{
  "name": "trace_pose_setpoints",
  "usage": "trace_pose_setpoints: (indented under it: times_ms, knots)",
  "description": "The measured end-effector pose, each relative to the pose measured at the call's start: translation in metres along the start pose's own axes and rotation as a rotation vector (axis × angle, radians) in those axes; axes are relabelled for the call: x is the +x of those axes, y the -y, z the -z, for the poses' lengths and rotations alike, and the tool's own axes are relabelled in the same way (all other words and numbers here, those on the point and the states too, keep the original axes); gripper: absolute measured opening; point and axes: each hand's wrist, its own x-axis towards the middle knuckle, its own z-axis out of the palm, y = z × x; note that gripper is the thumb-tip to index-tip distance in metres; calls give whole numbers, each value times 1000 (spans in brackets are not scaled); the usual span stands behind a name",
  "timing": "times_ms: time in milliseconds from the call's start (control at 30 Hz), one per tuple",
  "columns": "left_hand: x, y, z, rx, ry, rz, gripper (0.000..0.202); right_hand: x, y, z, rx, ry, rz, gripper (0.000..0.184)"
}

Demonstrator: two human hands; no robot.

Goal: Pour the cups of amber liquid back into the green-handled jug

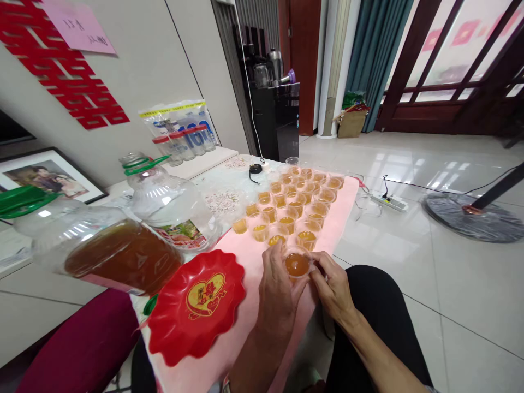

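A small clear plastic cup (297,264) with amber liquid or jelly in it is held between both hands over the near edge of the pink cloth. My left hand (278,289) wraps round its left side and underside, fingers closed on it. From the right, my right hand (332,284) pinches the cup's rim with thumb and fingers. Just beyond stand rows of similar filled cups (287,220). A few amber pieces (239,226) line the left of these rows. Left of my hands lies a red scalloped plate (172,333) with a gold heart print.
A large bottle (123,256) of brown liquid and a clear bottle (174,202) with green handle stand at left. Lidded jars (184,144) sit behind on a ledge. The pink cloth (249,311) covers the table. A power strip (388,202) lies on the floor.
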Motion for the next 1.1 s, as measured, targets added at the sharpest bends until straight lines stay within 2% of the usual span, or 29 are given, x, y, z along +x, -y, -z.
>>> trace_pose_setpoints:
  times_ms: [67,167,333,467,800,1100]
  knots:
    - [-3,2,-1,-41,-38,41,82,0,-1,0,-8,-6,3,20]
    - [-6,3,-1,-114,-42,137,72,0,-2,-1,-21,-11,7,19]
    - [-13,0,1,-212,37,319,54,0,-2,-2,-43,-15,17,18]
    - [-14,-4,2,-265,115,405,37,1,-2,-2,-55,-20,32,17]
    - [1,-2,-1,-312,165,460,45,2,-3,-3,-80,-48,49,17]
    - [-2,0,-2,-324,171,467,44,2,-4,-3,-96,-54,29,17]
